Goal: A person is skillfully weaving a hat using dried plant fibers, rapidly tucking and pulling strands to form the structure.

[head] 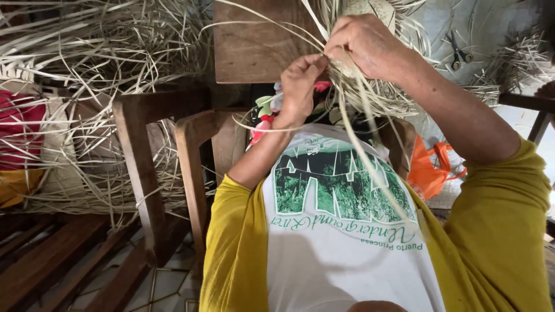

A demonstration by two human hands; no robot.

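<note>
Head view: both hands, left hand (299, 86) and right hand (370, 46), fingers clamped on pale woven straw strips (370, 95).

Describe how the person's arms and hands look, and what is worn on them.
Both arms wear mustard-yellow sleeves pushed up to about the elbows, so the forearms are bare. The left hand and right hand are bare: no gloves, rings or watch visible.

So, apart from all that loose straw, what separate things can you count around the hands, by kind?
Hands at work: 2, left hand and right hand
Woven straw piece: 1
Scissors: 1
Orange plastic bag: 1
Wooden board: 1
Total: 6
</note>
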